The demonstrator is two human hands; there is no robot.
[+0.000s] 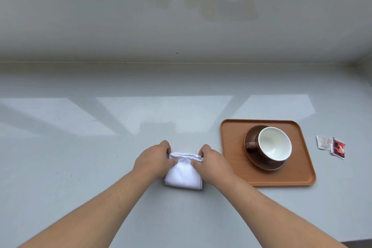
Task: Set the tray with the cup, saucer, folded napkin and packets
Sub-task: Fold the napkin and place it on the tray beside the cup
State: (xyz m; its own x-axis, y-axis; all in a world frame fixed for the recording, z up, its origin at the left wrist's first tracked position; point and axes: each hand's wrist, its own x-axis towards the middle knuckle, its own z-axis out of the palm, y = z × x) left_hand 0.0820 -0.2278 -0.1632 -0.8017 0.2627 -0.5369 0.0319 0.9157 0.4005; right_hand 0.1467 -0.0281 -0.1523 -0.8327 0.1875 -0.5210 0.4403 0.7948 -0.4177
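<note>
Both hands, left hand (154, 159) and right hand (209, 160), pinch with their fingers the far edge of the white folded cloth napkin (184, 174) on the pale grey counter (80, 147), so folding looks in hand; next it needs lifting rightward onto the orange rectangular tray (231, 137) beside the brown cup (274, 144) on its brown saucer (251, 137), the two small packets (332, 146) beyond waiting.

At lower centre, the left hand (155, 159) and right hand (209, 162) pinch the white napkin's (184, 175) far edge. Right: cup (274, 145), saucer (251, 137), tray (233, 139); apparently two packets (332, 146) beyond.
</note>
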